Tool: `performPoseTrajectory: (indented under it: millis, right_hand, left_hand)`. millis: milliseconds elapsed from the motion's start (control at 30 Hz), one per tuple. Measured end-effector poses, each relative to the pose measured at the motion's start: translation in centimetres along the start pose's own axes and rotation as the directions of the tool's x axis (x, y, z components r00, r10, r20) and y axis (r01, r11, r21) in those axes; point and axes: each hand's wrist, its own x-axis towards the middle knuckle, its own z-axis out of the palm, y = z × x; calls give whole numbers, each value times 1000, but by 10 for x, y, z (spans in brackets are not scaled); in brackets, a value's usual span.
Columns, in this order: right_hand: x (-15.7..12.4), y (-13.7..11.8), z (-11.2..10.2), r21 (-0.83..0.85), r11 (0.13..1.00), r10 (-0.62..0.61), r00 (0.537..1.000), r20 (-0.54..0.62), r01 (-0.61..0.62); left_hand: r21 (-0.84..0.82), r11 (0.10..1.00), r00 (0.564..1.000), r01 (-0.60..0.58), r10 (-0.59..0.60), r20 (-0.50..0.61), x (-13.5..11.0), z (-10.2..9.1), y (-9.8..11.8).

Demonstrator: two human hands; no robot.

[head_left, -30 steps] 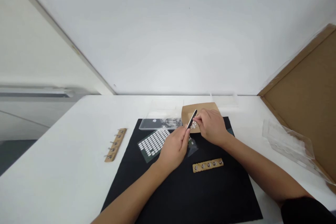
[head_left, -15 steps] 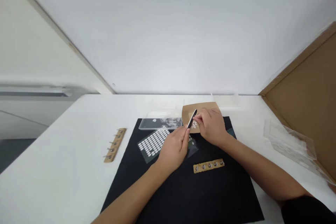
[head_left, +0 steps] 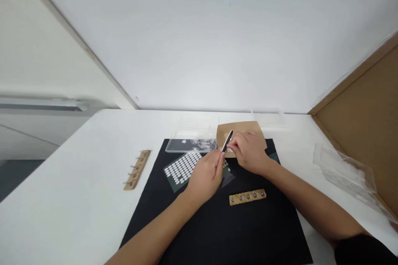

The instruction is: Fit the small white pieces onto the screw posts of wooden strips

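My left hand (head_left: pixel 207 174) is closed round a slim black-and-white stick (head_left: pixel 228 140), which points up and away from me; its exact kind is unclear. Close beside the stick, the fingertips of my right hand (head_left: pixel 250 151) are pinched together, and what they hold is too small to make out. Both hands are over a brown card tray (head_left: pixel 222 132) with small white pieces in it, partly covered by my right hand. Under my left hand lies a sheet of white oval stickers (head_left: pixel 183 169). Nearer to me is a wooden strip with several metal studs (head_left: pixel 248 197).
A black mat (head_left: pixel 202 232) covers the middle of the white table (head_left: pixel 77 198). Another studded wooden strip (head_left: pixel 137 169) lies to its left. Clear plastic boxes stand behind, one (head_left: pixel 191 145) over the mat's back edge; clear trays (head_left: pixel 345 169) lean by a cardboard panel (head_left: pixel 367 120) at right.
My right fingertips have shifted slightly down and left along the stick. The left hand keeps its grip, nearly still. The whole view has moved a little.
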Motion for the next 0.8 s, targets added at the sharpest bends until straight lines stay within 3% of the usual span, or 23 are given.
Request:
performPoseTrajectory:
  millis: [167, 300, 467, 600, 733, 800]
  right_hand:
    - [1, -1, -3, -18, 991, 130, 991, -40, -131]
    - [1, -1, -5, 17, 999, 36, 996, 85, -38]
    - [1, 1, -4, 22, 992, 121, 993, -15, -120]
    - [0, -2, -2, 49, 999, 18, 999, 43, -20]
    - [3, -3, -3, 27, 993, 117, 993, -28, -116]
    - [6, -2, -4, 28, 993, 112, 993, 25, -113]
  left_hand:
    - [-9, 1000, 1000, 3, -3, -7, 0, -1, 0]
    - [-8, 1000, 1000, -7, 8, 9, 0, -1, -1]
    - [-13, 1000, 1000, 9, -9, 5, 0, -1, -2]
    - [-25, 1000, 1000, -5, 5, 8, 0, -1, -1]
    - [-44, 999, 1000, 19, -18, 11, 2, -2, -1]
    - [-50, 998, 999, 34, -33, 19, 2, -3, -2]
